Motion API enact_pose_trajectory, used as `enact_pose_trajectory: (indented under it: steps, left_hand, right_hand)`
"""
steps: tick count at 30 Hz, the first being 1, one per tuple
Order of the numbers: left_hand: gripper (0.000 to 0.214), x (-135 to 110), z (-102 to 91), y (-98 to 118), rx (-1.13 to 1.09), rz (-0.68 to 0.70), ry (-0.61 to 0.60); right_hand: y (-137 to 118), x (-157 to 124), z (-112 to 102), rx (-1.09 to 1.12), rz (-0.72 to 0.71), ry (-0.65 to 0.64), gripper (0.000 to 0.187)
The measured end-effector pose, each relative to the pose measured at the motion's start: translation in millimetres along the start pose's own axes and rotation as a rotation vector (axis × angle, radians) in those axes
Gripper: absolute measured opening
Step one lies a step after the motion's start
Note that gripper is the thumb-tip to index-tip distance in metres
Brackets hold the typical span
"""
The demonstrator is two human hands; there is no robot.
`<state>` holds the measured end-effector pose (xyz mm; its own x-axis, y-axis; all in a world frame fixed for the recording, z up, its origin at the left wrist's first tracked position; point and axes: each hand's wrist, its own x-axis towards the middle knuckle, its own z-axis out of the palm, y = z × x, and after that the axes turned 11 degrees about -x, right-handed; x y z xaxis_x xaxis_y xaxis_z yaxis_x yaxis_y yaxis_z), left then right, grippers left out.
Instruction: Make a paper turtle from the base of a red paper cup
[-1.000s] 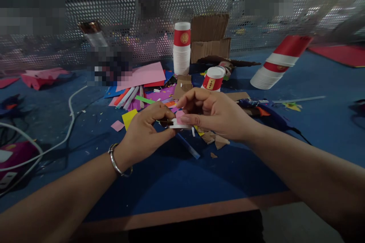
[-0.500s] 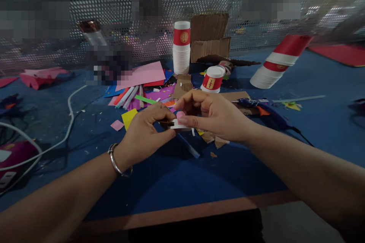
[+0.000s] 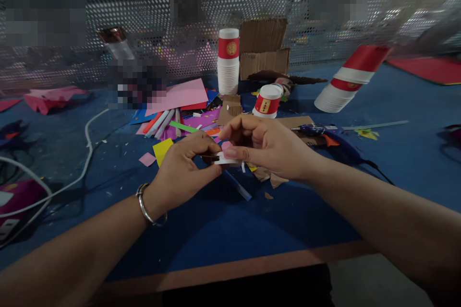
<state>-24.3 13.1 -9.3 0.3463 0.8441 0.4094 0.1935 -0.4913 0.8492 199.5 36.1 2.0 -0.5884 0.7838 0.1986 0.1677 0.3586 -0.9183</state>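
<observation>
Over the middle of the table, my left hand (image 3: 187, 160) is closed, its thumb and fingers pinching a small white piece (image 3: 230, 159) with a curved edge. A thin dark brown part shows at the piece's left end, and I cannot make out what it is. My right hand (image 3: 273, 148) meets it from the right, thumb laid along the top of the white piece and index finger curled above. Under that thumb a small pink paper piece (image 3: 226, 145) rests against the white piece. The fingers hide much of both pieces.
Behind are a stack of paper cups (image 3: 228, 64), a red-and-white cup (image 3: 267, 101), cardboard (image 3: 264, 62) and coloured paper (image 3: 178, 95). A leaning cup stack (image 3: 347, 81) and a blue glue gun (image 3: 340, 146) are at right. A white cable (image 3: 88, 146) runs along the left.
Both hands keep nearly the same hold, with the right thumb and fingers shifted very slightly at the pink piece. The whole view has moved a little.
</observation>
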Motion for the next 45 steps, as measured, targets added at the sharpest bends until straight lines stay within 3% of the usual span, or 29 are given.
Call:
enact_pose_trajectory:
  steps: [11,27,35,40,45]
  left_hand:
    - [0.010,0,-1.6,-1,-0.141,-0.108,0.047]
    - [0.025,0,4.2,-2,-0.486,-0.234,0.080]
    - [0.024,0,4.0,-4,-0.474,-0.209,0.081]
    - [0.021,0,3.8,-5,-0.519,-0.190,0.074]
    - [0.021,0,3.6,-6,-0.510,-0.184,0.081]
  right_hand:
    - [-10,1,-4,0.050,-0.017,0.069,0.033]
    - [-11,0,-1,0.225,-0.007,0.054,0.040]
    - [-11,1,2,0.305,0.051,0.059,0.038]
    - [-13,1,2,0.305,0.055,0.040,0.020]
    - [-15,1,3,0.274,0.067,0.043,0.035]
